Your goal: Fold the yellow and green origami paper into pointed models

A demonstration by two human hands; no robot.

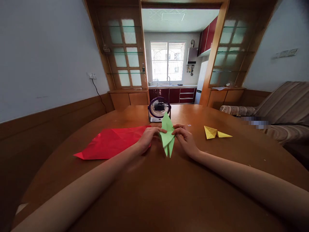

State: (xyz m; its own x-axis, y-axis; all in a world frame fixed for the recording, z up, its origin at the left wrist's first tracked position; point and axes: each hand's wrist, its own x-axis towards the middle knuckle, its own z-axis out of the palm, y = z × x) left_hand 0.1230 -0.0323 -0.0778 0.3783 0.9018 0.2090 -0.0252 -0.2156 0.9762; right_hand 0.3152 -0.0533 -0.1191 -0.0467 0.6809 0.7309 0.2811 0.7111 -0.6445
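Observation:
A light green folded paper point(167, 138) is held between my two hands over the middle of the wooden table. It has one wide point at the top and two narrow points at the bottom, with a flap folded across its front. My left hand point(151, 137) pinches its left edge, the index finger lying on the flap. On the opposite edge, my right hand point(185, 139) grips the paper with thumb and fingers. Beneath and left of my left hand lies a large creased red paper point(108, 143).
A small purple desk fan point(159, 109) stands just behind the green paper. To the right on the table point(154, 193) lies a yellow folded paper piece point(212, 132). A striped sofa point(285, 109) is beyond the right edge.

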